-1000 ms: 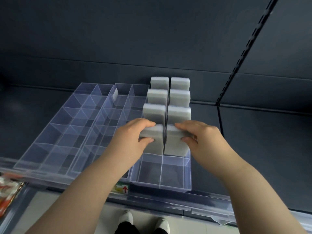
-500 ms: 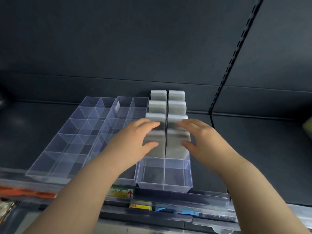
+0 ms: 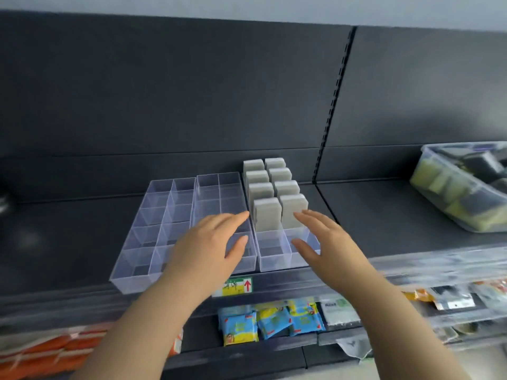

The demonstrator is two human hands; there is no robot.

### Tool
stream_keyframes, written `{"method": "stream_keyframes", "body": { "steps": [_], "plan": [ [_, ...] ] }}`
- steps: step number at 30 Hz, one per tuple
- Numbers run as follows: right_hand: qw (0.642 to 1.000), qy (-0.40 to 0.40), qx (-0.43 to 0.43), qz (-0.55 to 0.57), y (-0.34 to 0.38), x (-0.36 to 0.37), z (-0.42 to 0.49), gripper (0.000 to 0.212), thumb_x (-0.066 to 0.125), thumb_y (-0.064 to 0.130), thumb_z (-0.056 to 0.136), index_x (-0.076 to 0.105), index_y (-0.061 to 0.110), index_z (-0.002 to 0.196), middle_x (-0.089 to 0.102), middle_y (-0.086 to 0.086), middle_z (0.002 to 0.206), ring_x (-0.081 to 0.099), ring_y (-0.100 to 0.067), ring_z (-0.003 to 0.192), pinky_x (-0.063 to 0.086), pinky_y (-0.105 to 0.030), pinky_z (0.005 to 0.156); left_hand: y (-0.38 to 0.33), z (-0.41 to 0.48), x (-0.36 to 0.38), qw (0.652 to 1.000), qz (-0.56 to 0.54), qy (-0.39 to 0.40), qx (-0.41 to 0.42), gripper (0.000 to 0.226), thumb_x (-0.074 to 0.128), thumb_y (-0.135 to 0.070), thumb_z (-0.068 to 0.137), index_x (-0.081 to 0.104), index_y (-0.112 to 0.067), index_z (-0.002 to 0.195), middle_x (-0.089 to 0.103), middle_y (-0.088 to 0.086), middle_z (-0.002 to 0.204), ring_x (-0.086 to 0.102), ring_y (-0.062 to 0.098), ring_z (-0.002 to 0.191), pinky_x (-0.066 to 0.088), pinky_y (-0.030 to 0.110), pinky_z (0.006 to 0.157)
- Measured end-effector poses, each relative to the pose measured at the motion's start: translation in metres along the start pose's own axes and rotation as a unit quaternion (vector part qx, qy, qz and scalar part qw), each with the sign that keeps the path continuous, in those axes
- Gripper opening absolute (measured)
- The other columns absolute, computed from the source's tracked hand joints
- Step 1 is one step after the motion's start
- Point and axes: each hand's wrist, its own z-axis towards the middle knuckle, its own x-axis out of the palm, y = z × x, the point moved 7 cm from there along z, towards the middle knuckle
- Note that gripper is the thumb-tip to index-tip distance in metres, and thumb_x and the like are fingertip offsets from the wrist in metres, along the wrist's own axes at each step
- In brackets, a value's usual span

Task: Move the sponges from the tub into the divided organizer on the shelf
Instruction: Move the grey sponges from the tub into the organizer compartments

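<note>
Three clear divided organizers stand side by side on the dark shelf. The right organizer [image 3: 275, 260] holds several grey sponges [image 3: 267, 218] standing upright in two columns; its two front compartments hold nothing. My left hand [image 3: 211, 242] hovers open just left of the front pair of sponges, fingers straight, touching nothing. Just right of that pair my right hand [image 3: 322, 237] is also open and holds nothing. A clear tub [image 3: 441, 204] with yellow and dark sponges sits on the shelf at the far right.
The middle organizer [image 3: 219, 187] and left organizer [image 3: 153, 215] have bare compartments. A price label with a red arrow [image 3: 237, 287] is on the shelf's front rail. Blue and yellow packets [image 3: 270, 319] and orange packs [image 3: 49, 349] lie on the lower shelf.
Both hands have let go of the front pair of sponges and drawn back toward me, fingers spread. The view has lifted and widened, bringing the tub at the right into sight.
</note>
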Motion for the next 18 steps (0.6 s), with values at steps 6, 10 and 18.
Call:
{"method": "stream_keyframes", "body": {
  "steps": [6,10,18],
  "plan": [
    [0.992,0.035,0.120,0.020,-0.026,0.038,-0.078,0.056,0.051,0.042,0.091,0.031,0.032,0.141,0.032,0.011,0.147,0.031,-0.009,0.133,0.027,-0.023,0.105,-0.019,-0.049,0.036,0.997,-0.023,0.074,0.019,0.048,0.038,-0.044,0.093,0.032,-0.039,0.140,0.047,-0.016,0.135,0.041,0.006,0.123,0.040,0.026,0.091],
    [0.982,0.029,0.182,0.032,-0.054,0.031,-0.120,0.059,0.052,0.045,0.090,0.028,0.033,0.142,0.033,0.009,0.147,0.035,-0.010,0.131,0.030,-0.023,0.102,-0.049,-0.059,0.069,0.989,-0.055,0.125,0.048,0.049,0.037,-0.047,0.093,0.030,-0.039,0.141,0.044,-0.017,0.137,0.039,0.007,0.124,0.039,0.027,0.094],
    [0.962,-0.052,0.266,0.028,-0.131,-0.049,-0.181,0.057,0.051,0.047,0.089,0.030,0.036,0.141,0.036,0.008,0.145,0.049,-0.018,0.119,0.036,-0.027,0.096,-0.161,-0.035,0.120,0.971,-0.069,0.179,0.140,0.048,0.036,-0.046,0.094,0.030,-0.038,0.141,0.043,-0.015,0.137,0.038,0.008,0.124,0.037,0.026,0.094]
  ]
}}
